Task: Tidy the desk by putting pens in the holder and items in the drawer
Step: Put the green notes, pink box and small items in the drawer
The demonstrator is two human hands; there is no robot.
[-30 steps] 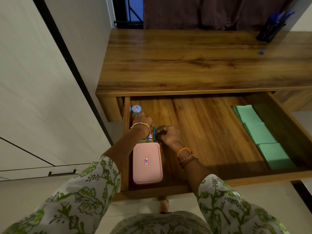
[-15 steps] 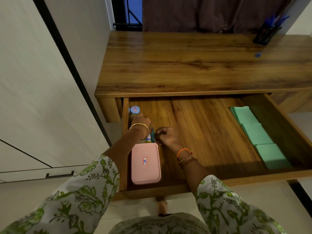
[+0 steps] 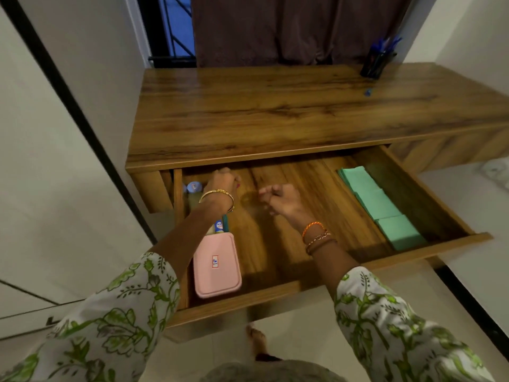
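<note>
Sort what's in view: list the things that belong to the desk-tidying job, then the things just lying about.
Job:
pen holder with pens
drawer
pink case
blue-capped bottle
green pads
small blue thing on the desk

Not the job:
curtain
window grille
</note>
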